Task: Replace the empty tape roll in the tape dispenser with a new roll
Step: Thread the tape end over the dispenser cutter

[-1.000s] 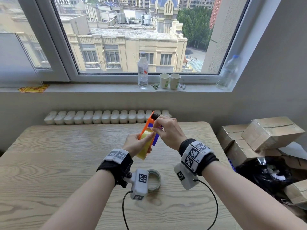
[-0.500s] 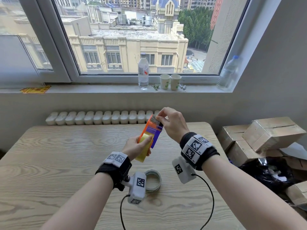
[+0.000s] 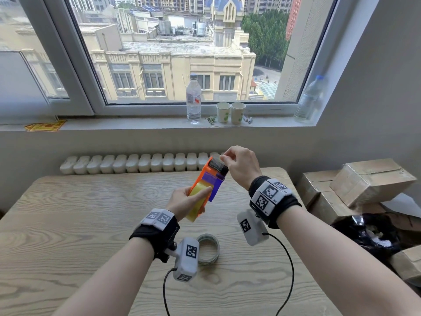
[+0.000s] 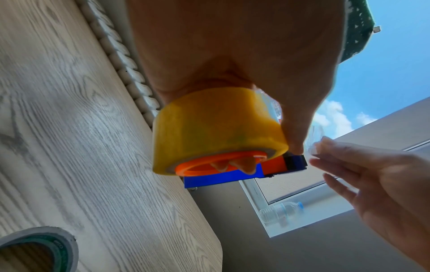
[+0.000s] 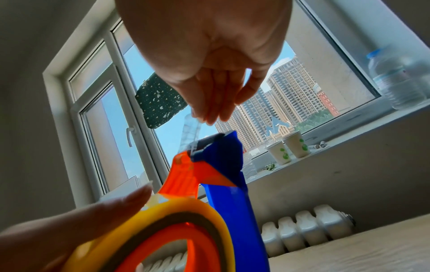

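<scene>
Left hand grips orange-and-blue plastic tape dispenser, yellow roll seated. Right hand, now raised toward 12 o'clock, fingers pinching clear tape end: threading nearly done.

Both forearms reach out over the table, wrists banded. The left hand is raised, fingers wrapped round what it holds, the thumb laid straight along its top. The right hand sits higher and further out, wrist bent down (fingertips bunched together in a pinch).
</scene>
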